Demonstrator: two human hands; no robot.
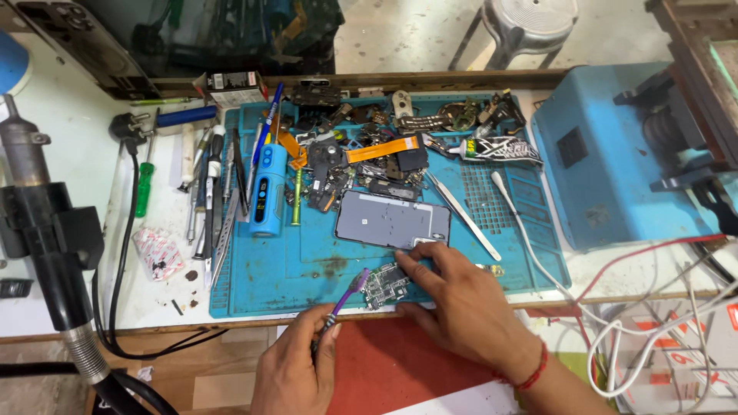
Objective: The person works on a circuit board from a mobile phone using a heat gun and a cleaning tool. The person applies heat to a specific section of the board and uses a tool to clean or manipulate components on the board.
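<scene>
My left hand [296,361] grips a purple toothbrush [350,292] by its handle, with the bristle end lying against a small green circuit board [382,288]. My right hand [461,303], a red thread around its wrist, presses its fingers on the right side of that board and holds it flat on the blue work mat [307,265]. Just beyond the board lies a grey phone frame [392,219], face down.
A heap of phone parts and flex cables [361,154] fills the back of the mat. Screwdrivers and a blue cylindrical tool [267,192] lie at left, tweezers [463,213] at right. A blue machine [607,154] and tangled wires [653,307] are at right, a black stand [46,230] at left.
</scene>
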